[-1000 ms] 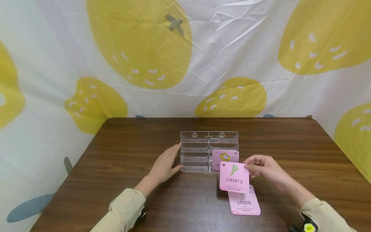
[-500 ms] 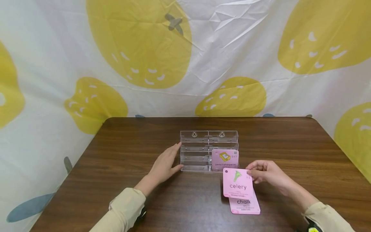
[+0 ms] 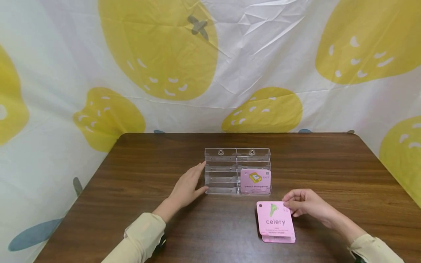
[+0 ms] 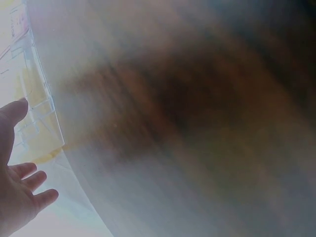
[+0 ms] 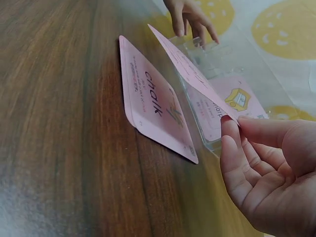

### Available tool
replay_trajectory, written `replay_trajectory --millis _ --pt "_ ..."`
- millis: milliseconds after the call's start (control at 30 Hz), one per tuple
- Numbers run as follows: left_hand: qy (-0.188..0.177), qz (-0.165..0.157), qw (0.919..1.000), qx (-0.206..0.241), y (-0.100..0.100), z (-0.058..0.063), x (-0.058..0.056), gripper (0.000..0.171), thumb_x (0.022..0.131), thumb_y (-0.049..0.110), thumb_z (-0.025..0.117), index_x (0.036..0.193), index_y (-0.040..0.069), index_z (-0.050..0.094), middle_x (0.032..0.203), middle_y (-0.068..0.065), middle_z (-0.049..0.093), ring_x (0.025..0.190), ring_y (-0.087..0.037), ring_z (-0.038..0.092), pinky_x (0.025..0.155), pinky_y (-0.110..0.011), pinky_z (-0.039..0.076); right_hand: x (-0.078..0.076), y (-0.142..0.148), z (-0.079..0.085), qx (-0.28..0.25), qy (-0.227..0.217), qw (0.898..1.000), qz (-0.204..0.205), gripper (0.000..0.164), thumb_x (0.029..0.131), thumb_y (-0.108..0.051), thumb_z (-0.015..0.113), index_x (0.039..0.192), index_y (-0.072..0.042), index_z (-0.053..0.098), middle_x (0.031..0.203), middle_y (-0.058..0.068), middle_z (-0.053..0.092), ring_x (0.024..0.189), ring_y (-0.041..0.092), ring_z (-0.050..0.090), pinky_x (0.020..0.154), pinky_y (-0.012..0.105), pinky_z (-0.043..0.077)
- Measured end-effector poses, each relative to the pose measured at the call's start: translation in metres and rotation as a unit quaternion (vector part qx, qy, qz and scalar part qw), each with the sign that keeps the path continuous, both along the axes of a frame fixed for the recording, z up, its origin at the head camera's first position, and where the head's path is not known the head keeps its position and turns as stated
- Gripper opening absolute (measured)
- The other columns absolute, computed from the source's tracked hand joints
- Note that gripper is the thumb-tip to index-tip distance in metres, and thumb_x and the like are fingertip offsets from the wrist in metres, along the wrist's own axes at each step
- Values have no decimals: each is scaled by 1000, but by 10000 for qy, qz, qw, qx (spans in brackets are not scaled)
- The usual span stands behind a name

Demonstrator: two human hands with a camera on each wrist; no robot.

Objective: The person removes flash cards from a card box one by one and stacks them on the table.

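Note:
Between thumb and fingers my right hand (image 3: 306, 205) pinches the top right corner of a pink celery flashcard (image 3: 275, 221). In the right wrist view that card hovers tilted above a pink chalk flashcard (image 5: 153, 101) lying on the table. A clear plastic rack (image 3: 221, 170) with several tiers in two columns stands behind. Its lower right pocket holds a pink pencil sharpener flashcard (image 3: 255, 181). My left hand (image 3: 185, 186) rests with extended fingers against the rack's left side; the left wrist view shows its fingers spread by the clear plastic.
The brown wood-grain table (image 3: 148, 157) reaches back to a white curtain (image 3: 230, 65) printed with yellow fruit. The curtain also hangs along both sides. Two hooks show at the rack's top.
My right hand has drawn the celery card down and toward me, away from the rack, until it mostly covers the chalk card. The left hand and the rack have stayed put.

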State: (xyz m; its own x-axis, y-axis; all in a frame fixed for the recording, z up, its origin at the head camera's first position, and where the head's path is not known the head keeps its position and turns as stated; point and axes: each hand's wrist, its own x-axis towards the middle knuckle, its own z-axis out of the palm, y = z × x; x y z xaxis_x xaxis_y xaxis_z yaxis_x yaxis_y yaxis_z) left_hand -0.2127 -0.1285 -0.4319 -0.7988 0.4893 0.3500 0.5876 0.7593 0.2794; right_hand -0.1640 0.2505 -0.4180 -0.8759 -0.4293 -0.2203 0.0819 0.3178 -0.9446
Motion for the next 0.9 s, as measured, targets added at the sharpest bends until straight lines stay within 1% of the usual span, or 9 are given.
replay_trajectory --millis 233,367,567,767,900 --pt "41 -14 10000 -9 0 0 -1 78 81 25 69 141 0 25 134 -23 42 123 -35 40 102 -46 32 2 1 -5 -113 -53 9998 137 30 84 -8 60 101 17 52 82 5 63 71 11 57 60 27 51" --pt "88 -21 10000 9 -1 -1 -1 78 80 25 69 140 -1 26 134 -23 42 123 -35 40 102 -46 33 3 1 -8 -128 -92 9998 125 30 85 -9 59 100 16 53 80 3 62 70 10 57 60 27 50" --pt "126 -27 9999 30 0 -3 -2 77 80 23 69 140 -2 27 134 -23 42 123 -35 41 102 -45 33 5 0 -12 -96 -141 9998 62 31 84 -9 60 101 17 53 80 4 62 69 10 57 59 26 50" --pt "64 -18 10000 9 0 -2 0 78 81 24 69 141 0 25 135 -22 41 123 -35 40 103 -44 32 6 1 -14 -101 -203 9997 27 33 84 -10 61 101 17 52 80 4 62 68 11 57 59 25 51" --pt "7 -17 10000 20 1 0 0 78 81 24 69 141 -1 26 135 -23 41 123 -36 40 103 -45 31 6 2 -16 -53 -229 9997 10 34 84 -11 61 101 17 52 81 4 63 69 11 58 59 25 51"
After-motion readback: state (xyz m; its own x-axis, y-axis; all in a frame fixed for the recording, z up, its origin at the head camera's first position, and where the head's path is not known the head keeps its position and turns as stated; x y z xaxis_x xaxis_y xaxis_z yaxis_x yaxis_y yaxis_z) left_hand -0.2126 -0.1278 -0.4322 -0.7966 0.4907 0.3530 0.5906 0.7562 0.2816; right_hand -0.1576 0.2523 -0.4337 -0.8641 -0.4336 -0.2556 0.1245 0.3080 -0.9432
